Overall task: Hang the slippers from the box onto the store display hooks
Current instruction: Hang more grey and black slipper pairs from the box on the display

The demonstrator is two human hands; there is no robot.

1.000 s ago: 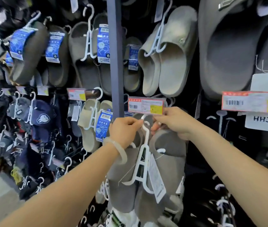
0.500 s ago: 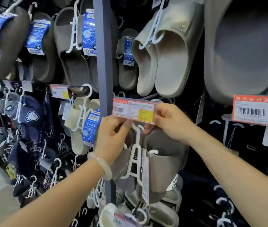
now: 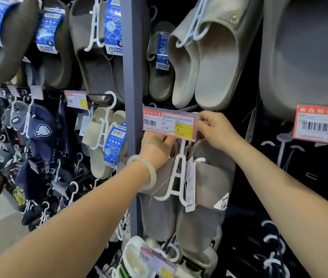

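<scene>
— While both arms reached up to the display wall, what did the hands have hold of?

— The left hand (image 3: pixel 155 149) was curled round the top of a white plastic hanger (image 3: pixel 176 175), its fingertips tucked out of sight behind the price tag (image 3: pixel 169 124). The right hand (image 3: pixel 217 131) pinched the tag's right end between thumb and fingers. A smooth, translucent bangle (image 3: pixel 145 171) sat on the left wrist.

— And the slippers?

— The grey slippers (image 3: pixel 203 189) hung as a pair on that hanger, directly under the tag, toes pointing down. They looked soft and matte, with rounded, thick soles. A narrow paper label (image 3: pixel 190 187) dangled between them, and a small triangular tag showed on the right one.

— What shape was the hanger?

— A ladder-like frame, with a straight stem running up behind the tag. Whether its top sat on a hook, I could not tell; the tag hid it.

— How tight was it there?

— Crowded. A grey upright post (image 3: pixel 133 97) stood just left of the pair, touching the left wrist's side of the view. Beige slippers (image 3: pixel 205 63) hung right above the tag, their heels nearly meeting its upper edge. More slippers with a white hanger sat just below the grey pair. To the right, the dark backing (image 3: pixel 247 177) had some open room.
</scene>
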